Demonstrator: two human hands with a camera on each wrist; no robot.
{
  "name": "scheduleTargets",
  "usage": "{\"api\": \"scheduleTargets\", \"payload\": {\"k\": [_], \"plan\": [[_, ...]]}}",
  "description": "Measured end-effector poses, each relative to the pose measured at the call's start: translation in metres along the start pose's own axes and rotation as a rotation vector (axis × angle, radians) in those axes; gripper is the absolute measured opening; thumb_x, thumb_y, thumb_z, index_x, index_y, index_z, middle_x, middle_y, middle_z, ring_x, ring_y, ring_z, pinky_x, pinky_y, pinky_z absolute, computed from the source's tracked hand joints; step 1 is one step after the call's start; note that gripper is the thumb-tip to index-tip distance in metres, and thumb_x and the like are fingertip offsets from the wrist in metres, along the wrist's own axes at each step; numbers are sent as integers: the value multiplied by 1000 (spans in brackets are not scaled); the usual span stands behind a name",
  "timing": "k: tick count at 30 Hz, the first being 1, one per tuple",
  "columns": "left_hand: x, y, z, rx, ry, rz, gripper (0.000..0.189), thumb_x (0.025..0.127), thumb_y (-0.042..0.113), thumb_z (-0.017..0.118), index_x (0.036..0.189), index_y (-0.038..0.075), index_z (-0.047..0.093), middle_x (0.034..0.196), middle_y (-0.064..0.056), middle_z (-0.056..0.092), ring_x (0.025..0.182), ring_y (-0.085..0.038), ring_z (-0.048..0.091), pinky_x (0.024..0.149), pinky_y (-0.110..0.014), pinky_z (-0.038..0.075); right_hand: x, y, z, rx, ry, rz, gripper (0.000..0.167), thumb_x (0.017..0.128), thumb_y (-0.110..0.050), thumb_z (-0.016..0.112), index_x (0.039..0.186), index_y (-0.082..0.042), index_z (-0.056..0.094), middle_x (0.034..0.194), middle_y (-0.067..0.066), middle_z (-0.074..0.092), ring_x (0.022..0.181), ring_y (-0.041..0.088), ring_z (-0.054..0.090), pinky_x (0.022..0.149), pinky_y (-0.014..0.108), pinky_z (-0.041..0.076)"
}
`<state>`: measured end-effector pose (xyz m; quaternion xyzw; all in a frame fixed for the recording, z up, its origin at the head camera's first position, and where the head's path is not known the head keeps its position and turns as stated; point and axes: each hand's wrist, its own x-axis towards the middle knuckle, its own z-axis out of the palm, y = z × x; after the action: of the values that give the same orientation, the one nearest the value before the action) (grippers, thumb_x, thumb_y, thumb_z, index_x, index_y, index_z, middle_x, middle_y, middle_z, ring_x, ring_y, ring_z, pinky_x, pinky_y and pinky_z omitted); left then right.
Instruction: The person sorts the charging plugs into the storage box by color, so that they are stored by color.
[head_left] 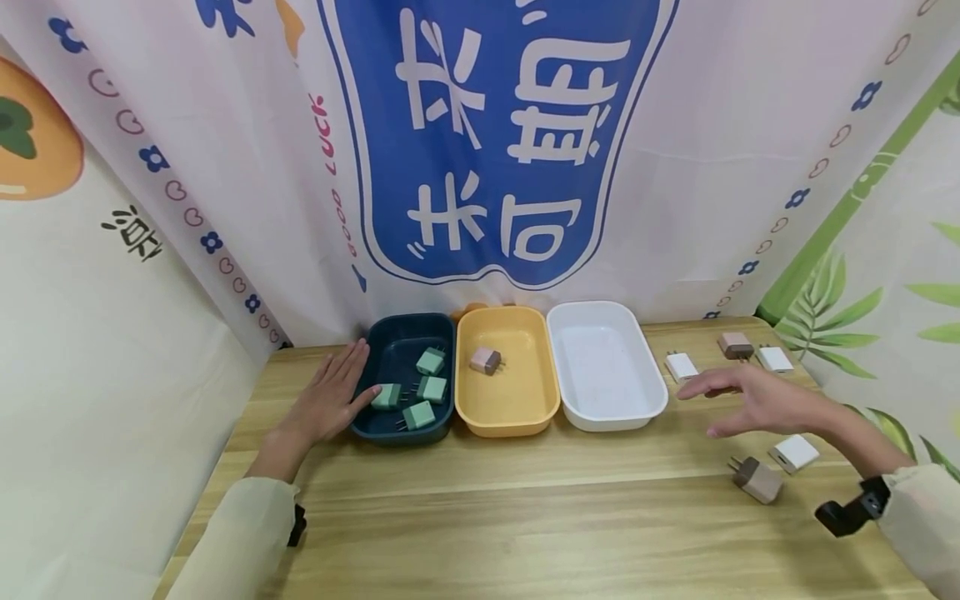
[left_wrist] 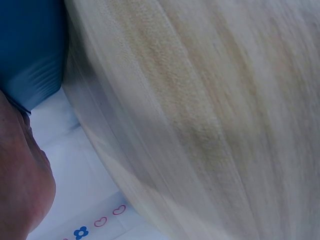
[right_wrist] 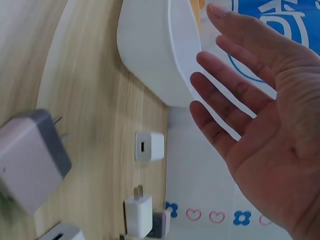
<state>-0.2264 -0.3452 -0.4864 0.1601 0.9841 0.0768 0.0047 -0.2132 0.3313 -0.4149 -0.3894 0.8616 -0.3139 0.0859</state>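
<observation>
Currently, your right hand (head_left: 757, 400) hangs over the right side of the wood-grain tabletop (head_left: 525, 517), fingers relaxed and apart, holding nothing. Just past your fingertips, beside the white plastic rectangular tray (head_left: 603, 367), lies a small white block-shaped charger (head_left: 681, 367) with metal prongs. Beyond your hand, near the table's far edge, sit a pink-and-brown cube charger (head_left: 736, 345) and, just to its right, a second white charger (head_left: 775, 359). On the near side, close to your right wrist, you have a third white charger (head_left: 795, 452) and another pink-and-brown charger (head_left: 759, 481), prongs pointing away from you.

Your left hand (head_left: 330, 396) is open too, its fingers extended along the left side of the dark blue rectangular tray (head_left: 393, 342). Your thumb reaches over the rim beside one of four pale-green cube chargers (head_left: 431, 361) lying inside (whether it touches that charger, I can't tell).

Between the dark blue and white trays stands the yellow rectangular tray (head_left: 510, 412), holding one pink-and-brown charger, well apart from both your hands. Behind the trays hangs a printed white-and-blue cloth (head_left: 480, 150).
</observation>
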Motion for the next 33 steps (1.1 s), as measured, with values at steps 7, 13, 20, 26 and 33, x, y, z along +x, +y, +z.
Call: {"api": "scheduleTargets", "payload": {"k": [7,13,20,26,33], "plan": [[1,1,0,0,-5,0,84,113,56,35,169,1,6,178,-18,2,164,-40,4,131,-62,4,-19,8,-4,-24,-58,26,52,86,-21,90,134,-18,71,135,5,71,121,1,63,94,27,59],[1,1,0,0,-8,-3,84,113,56,35,169,1,6,178,-17,2,164,-39,3,131,-62,3,-32,17,-1,35,-92,-27,56,84,-14,90,136,-10,70,137,1,70,127,-3,58,96,25,59],[2,0,0,3,-4,-2,84,113,56,35,169,1,8,178,-17,2,164,-40,4,131,-62,4,-50,26,4,136,-136,-31,60,82,-5,88,138,-5,66,137,8,70,128,-3,58,100,20,55],[2,0,-1,6,-6,-3,84,112,56,35,169,1,6,178,-17,2,164,-39,4,131,-62,4,-64,31,6,151,-171,11,58,85,-5,85,140,-8,66,139,2,69,126,0,61,99,19,54],[1,0,-1,1,-7,-8,84,112,56,36,169,1,6,178,-17,2,164,-39,3,131,-61,4,-76,37,11,188,-178,15,57,86,-7,86,139,-6,66,137,0,70,125,0,62,98,13,50]]}}
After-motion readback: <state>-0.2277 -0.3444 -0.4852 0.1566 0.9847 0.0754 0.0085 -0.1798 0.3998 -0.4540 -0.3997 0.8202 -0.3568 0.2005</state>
